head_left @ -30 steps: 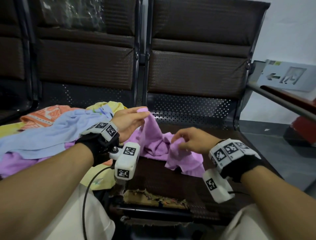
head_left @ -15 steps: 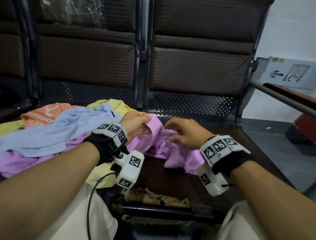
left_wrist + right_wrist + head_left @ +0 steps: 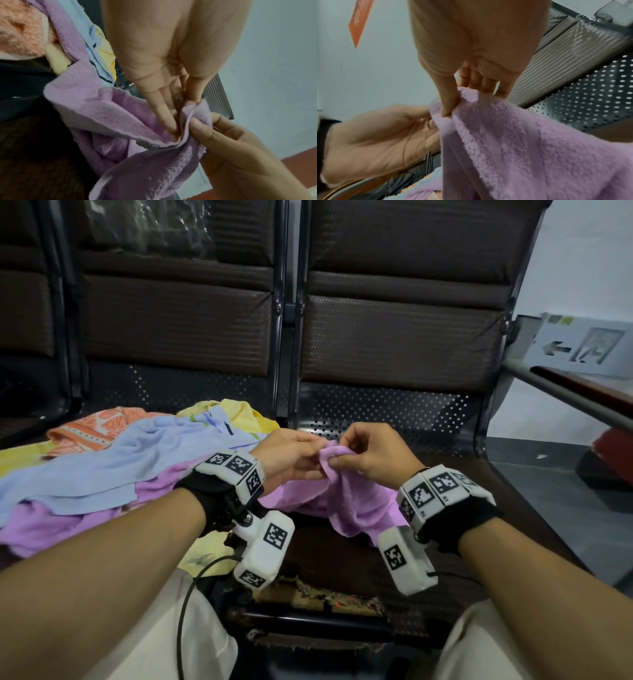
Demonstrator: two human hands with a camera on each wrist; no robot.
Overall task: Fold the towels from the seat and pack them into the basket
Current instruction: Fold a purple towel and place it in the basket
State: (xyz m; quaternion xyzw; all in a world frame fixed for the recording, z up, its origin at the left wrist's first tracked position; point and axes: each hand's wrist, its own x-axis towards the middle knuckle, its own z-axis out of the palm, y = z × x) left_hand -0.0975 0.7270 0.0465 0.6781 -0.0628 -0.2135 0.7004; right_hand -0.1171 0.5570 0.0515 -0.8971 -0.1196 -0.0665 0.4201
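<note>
The left hand (image 3: 291,457) and the right hand (image 3: 373,455) met almost fingertip to fingertip above the dark brown padded seat (image 3: 342,559), both grasping the same raised edge of a fluffy lilac terry towel (image 3: 352,501). The right hand pinched the bunched hem between thumb and curled fingers (image 3: 448,106); the left hand trapped the hem between its thumb and nearly straight fingers (image 3: 164,116).

From that shared pinch the lilac towel hung down and trailed toward the near right, its lower part crumpled on the seat. Both hands sat equally close to the held corner, so the coming spread probably turns on drawing the hands apart left and right along the hem, which would set the towel's long axis across the body.

To the left lay the loose pile: a pale blue towel (image 3: 102,470), another lilac towel (image 3: 51,529) beneath it, a yellow towel (image 3: 239,412) and an orange patterned towel (image 3: 92,429) farther back. The basket did not show in any view.
</note>
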